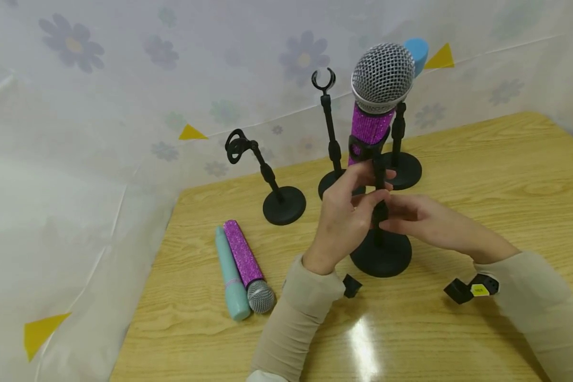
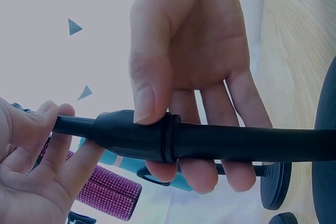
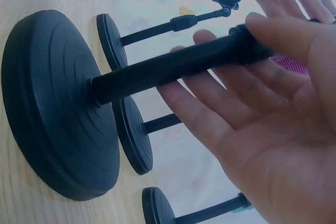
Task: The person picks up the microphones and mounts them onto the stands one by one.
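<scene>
A purple glittery microphone (image 1: 372, 124) with a silver mesh head sits tilted in the clip of a black desk microphone stand (image 1: 382, 254). My left hand (image 1: 346, 212) pinches the stand's thin upper rod just below the clip. Lower down, my right hand (image 1: 422, 217) grips the collar in the middle of the pole. The left wrist view shows the right thumb pressed on that collar (image 2: 136, 135), with fingers behind the pole. In the right wrist view, the stand's round base (image 3: 58, 108) is against the wooden table.
Behind stand a bent stand (image 1: 284, 204) and an upright stand (image 1: 331, 127), both with bare clips. Another stand (image 1: 401, 170) is at back right, a blue-topped object (image 1: 416, 52) above it. A teal microphone (image 1: 231, 276) and another purple microphone (image 1: 243, 254) lie at left.
</scene>
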The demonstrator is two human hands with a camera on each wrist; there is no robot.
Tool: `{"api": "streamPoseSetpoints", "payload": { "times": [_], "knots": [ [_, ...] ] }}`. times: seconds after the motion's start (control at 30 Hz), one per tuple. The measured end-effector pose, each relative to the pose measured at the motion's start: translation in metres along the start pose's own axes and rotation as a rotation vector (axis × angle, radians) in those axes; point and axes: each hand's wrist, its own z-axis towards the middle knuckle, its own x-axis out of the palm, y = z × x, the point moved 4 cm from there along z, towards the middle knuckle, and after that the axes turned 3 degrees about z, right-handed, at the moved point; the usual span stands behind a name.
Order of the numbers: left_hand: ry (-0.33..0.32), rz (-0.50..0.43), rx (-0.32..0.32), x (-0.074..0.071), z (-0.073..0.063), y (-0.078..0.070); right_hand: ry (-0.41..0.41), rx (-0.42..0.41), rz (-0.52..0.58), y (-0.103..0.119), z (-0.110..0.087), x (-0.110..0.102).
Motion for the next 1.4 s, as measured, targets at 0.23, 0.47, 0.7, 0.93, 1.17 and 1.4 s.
{"api": "streamPoseSetpoints", "payload": {
  "times": [0.23,0.47,0.7,0.93,1.17,1.4],
  "knots": [
    [0.006,0.001,-0.015,0.0,0.001,0.0,-0.125,0.1,-0.118,0.002,0.003,0.003],
    [0.01,0.023,-0.018,0.0,0.001,-0.001,-0.138,0.08,-0.134,0.001,0.004,0.004],
    [0.017,0.009,-0.004,0.0,0.001,-0.001,-0.038,-0.048,0.026,-0.004,0.001,0.004],
    [0.091,-0.052,0.001,-0.001,0.002,0.0,-0.05,-0.16,-0.059,-0.008,0.003,0.002],
    [0.168,-0.044,-0.047,-0.001,0.002,0.002,-0.055,-0.253,-0.095,-0.01,0.005,0.002],
    [0.271,0.03,-0.144,-0.003,0.0,0.01,-0.059,-0.237,-0.114,-0.01,0.005,0.002]
  ]
}}
